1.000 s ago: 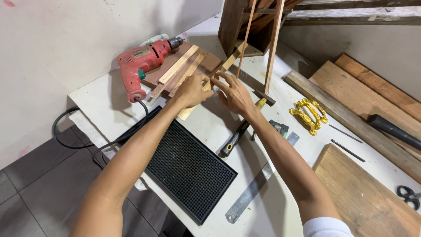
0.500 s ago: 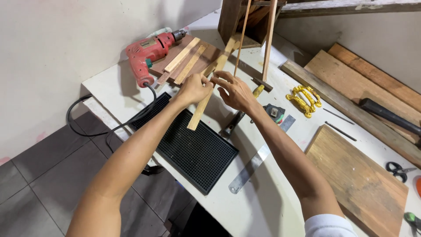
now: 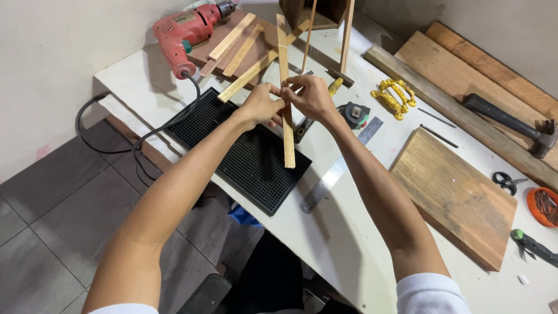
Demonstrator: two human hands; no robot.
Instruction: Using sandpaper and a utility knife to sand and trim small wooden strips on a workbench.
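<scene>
Wooden strip point(image 3: 286, 104) is gripped mid-length by both the left hand point(image 3: 261, 106) and right hand point(image 3: 311, 96). Its long axis is held pointing away, above the black mat point(image 3: 232, 145).

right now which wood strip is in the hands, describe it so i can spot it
Start at the black rubber mat on the white table. Above its far edge, the left hand and right hand pinch one thin pale wood strip. Unlike the strips by the red drill, it is raised off the table.
</scene>
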